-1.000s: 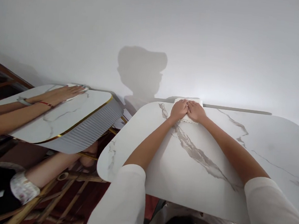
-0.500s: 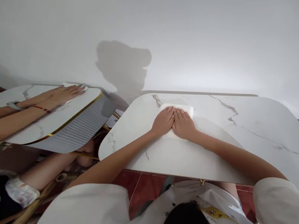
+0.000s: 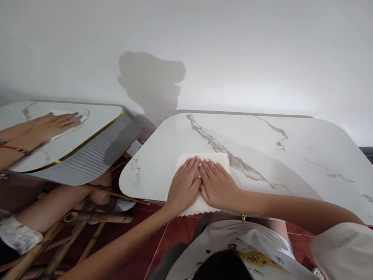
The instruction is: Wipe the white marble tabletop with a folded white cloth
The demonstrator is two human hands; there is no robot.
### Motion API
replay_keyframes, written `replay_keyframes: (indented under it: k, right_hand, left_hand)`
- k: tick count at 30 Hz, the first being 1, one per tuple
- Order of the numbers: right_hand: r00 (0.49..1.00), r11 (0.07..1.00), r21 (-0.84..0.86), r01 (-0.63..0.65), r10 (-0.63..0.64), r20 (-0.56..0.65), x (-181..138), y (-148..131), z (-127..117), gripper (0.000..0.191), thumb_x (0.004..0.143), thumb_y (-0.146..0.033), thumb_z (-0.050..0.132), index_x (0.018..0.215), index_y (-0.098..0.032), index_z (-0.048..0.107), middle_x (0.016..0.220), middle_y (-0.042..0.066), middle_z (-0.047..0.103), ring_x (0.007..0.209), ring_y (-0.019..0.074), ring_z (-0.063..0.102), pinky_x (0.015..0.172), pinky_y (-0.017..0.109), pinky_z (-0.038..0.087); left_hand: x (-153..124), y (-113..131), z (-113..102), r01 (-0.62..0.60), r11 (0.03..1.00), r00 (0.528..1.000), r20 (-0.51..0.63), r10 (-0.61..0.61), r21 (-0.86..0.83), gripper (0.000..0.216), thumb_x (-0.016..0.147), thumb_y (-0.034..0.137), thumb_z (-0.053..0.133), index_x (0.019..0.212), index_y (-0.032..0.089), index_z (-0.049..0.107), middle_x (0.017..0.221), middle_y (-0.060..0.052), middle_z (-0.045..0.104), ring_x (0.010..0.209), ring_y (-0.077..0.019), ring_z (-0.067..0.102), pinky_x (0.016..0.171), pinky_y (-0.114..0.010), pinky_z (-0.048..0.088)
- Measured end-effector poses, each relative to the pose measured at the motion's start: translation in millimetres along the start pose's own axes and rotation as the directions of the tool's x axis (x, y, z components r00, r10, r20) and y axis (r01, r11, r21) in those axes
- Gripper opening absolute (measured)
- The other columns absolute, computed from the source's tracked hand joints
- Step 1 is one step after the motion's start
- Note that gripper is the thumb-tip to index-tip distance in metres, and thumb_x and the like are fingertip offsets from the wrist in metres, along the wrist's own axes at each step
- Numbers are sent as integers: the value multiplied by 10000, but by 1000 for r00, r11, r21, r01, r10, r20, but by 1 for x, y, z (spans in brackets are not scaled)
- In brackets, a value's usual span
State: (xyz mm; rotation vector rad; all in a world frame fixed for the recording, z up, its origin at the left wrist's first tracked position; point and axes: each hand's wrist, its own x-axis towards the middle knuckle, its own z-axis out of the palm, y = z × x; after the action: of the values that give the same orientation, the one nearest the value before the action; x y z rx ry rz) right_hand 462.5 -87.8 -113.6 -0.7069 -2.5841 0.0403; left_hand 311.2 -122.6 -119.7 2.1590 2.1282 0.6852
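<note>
A white cloth (image 3: pixel 219 157) lies spread on the white marbled tabletop (image 3: pixel 158 155), and its near edge hangs over the table's front edge. My left hand (image 3: pixel 183 187) rests flat on the cloth, fingers stretched out. Beside it, my right hand (image 3: pixel 218 185) also presses flat on the cloth. The fingers of both hands point away from me, and the two hands touch near the thumbs. Neither hand is gripping the cloth.
To the left, another person's hands (image 3: pixel 59 123) rest on a white cloth (image 3: pixel 62 134) on a similar table with a gold edge (image 3: pixel 87 141). A pale wall (image 3: pixel 247 53) stands behind both tables. A bamboo frame (image 3: pixel 100 217) is below at left, above red floor tiles (image 3: pixel 151 229).
Both my hands have slid the cloth toward me and slightly left, from mid-table to the front edge. A grey vein on the tabletop is now uncovered. The other person's hands have moved left.
</note>
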Motion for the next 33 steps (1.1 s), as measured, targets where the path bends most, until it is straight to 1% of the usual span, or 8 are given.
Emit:
replay_keyframes:
  k: [3, 5, 11, 17, 20, 23, 27, 33]
  right_hand:
    - [1000, 1000, 21, 5, -6, 13, -20, 11, -11, 523, 915, -268, 358, 1336, 38, 414, 1398, 231, 404, 1330, 294, 326, 1090, 444, 278]
    - [999, 999, 32, -5, 3, 50, -29, 24, -18, 524, 917, -281, 360, 1350, 11, 405, 1408, 219, 397, 1340, 280, 312, 1089, 451, 278]
    - [989, 999, 26, -48, 43, 139, -27, 82, -26, 541, 924, -307, 312, 1406, -62, 340, 1458, 158, 343, 1360, 246, 275, 1098, 453, 256]
    - [981, 995, 30, -93, 86, 173, 13, 144, -18, 592, 909, -306, 316, 1423, -16, 280, 1477, 171, 297, 1371, 252, 245, 1112, 427, 231]
    - [970, 993, 31, -115, 105, 220, 45, 175, -10, 607, 902, -298, 332, 1425, 4, 263, 1483, 188, 269, 1378, 258, 222, 1113, 421, 227]
    - [964, 994, 33, -103, 91, 250, 77, 201, 0, 561, 917, -272, 310, 1413, -9, 302, 1472, 169, 308, 1373, 235, 242, 1117, 398, 221]
    - [969, 981, -24, -191, 192, 153, 107, 226, 14, 516, 932, -227, 277, 1391, 0, 344, 1451, 167, 354, 1352, 235, 294, 1104, 383, 239]
    - [972, 976, -79, -201, 209, 110, 128, 264, 24, 476, 944, -207, 264, 1370, -39, 395, 1424, 137, 411, 1330, 211, 338, 1096, 358, 252]
  left_hand:
    - [-3, 17, 8, 55, 988, 998, 0, -56, -141, 588, 784, 198, 398, 1371, 225, 408, 1438, -29, 407, 1357, -233, 316, 1121, -480, 286]
    - [4, 29, 17, 67, 980, 998, 16, -65, -188, 608, 763, 188, 427, 1368, 237, 411, 1441, -21, 403, 1362, -237, 305, 1123, -479, 283]
    - [53, 55, 42, 65, 978, 998, 40, -58, -200, 576, 773, 176, 435, 1349, 205, 434, 1441, -36, 402, 1365, -245, 298, 1132, -480, 257]
    - [120, 57, 56, 62, 988, 998, 42, -57, -141, 540, 798, 145, 374, 1332, 142, 453, 1435, -62, 412, 1357, -243, 311, 1143, -426, 245]
    - [155, 49, 63, 40, 992, 999, -7, -41, -121, 495, 827, 154, 346, 1306, 136, 472, 1410, -80, 444, 1338, -261, 340, 1125, -447, 268]
    - [188, 40, 69, -23, 998, 998, -59, 19, -65, 454, 848, 157, 316, 1265, 131, 495, 1358, -105, 492, 1300, -266, 387, 1099, -448, 296]
    - [227, 30, 73, -69, 997, 997, -44, 70, 26, 422, 832, 138, 340, 1217, 110, 511, 1301, -141, 522, 1257, -268, 420, 1067, -425, 326]
    - [274, 31, 85, -81, 986, 997, 3, 81, 146, 368, 849, 142, 348, 1171, 127, 526, 1230, -136, 559, 1216, -264, 443, 1031, -405, 337]
